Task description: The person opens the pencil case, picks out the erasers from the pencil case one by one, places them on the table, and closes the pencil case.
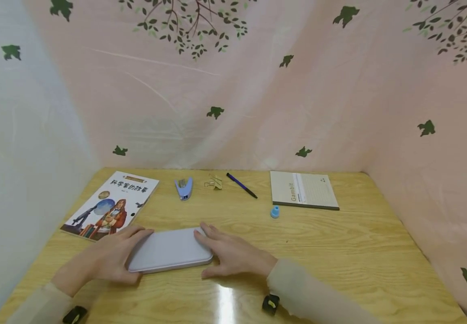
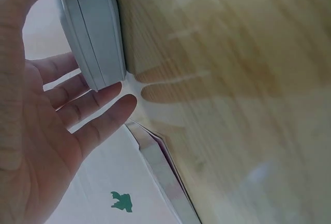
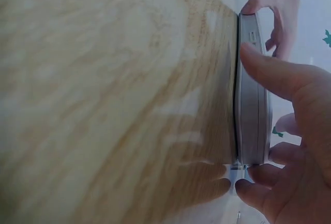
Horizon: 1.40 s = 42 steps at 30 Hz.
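Observation:
A flat, light grey case (image 1: 172, 248) with rounded corners lies on the wooden table in front of the person. At its left end the left hand (image 1: 114, 254) grips it, thumb by the near corner and fingers at the far side. The left wrist view shows a seam along the side of the case (image 2: 93, 32), with the fingers spread behind it. Around the right end curls the right hand (image 1: 233, 252), its thumb near the front edge. In the right wrist view a small fitting shows on the side of the case (image 3: 250, 105); both hands hold it there.
An illustrated book (image 1: 112, 204) lies behind the left hand. Farther back are a blue stapler (image 1: 184, 189), a gold binder clip (image 1: 215, 182), a dark pen (image 1: 241, 185), a small blue cone-shaped piece (image 1: 275, 212) and a beige notebook (image 1: 303, 190). Patterned cloth (image 1: 233, 90) walls the table.

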Each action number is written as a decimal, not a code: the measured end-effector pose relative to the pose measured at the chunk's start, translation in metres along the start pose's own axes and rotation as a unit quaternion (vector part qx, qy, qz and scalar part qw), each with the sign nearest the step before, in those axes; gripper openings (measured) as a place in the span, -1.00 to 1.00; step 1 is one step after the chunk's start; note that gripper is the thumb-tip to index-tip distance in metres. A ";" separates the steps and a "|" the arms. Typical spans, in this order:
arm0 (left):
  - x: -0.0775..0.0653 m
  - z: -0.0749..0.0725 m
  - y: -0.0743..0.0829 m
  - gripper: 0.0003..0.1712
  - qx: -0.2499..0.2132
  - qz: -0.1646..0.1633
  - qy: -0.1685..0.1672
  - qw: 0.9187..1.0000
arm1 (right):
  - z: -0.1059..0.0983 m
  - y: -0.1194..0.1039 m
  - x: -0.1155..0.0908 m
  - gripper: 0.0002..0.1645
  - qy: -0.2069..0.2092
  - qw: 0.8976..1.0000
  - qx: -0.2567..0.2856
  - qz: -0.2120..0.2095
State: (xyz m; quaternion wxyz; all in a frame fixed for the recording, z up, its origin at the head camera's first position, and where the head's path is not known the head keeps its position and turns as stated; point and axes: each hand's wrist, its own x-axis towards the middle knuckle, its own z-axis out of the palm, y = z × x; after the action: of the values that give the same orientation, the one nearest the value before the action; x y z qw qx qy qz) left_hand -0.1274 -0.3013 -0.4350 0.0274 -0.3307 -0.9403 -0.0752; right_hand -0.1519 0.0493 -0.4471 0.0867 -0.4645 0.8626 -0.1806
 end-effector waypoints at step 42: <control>0.012 0.000 -0.004 0.09 -0.013 0.004 0.001 1.000 | -0.015 0.009 0.021 0.03 -0.003 1.000 -0.005 0.004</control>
State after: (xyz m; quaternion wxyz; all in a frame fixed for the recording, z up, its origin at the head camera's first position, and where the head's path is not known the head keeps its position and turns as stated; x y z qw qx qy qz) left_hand -0.1391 -0.2969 -0.4342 0.0243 -0.3347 -0.9379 -0.0876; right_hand -0.1748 0.0399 -0.4366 0.0874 -0.4618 0.8653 -0.1745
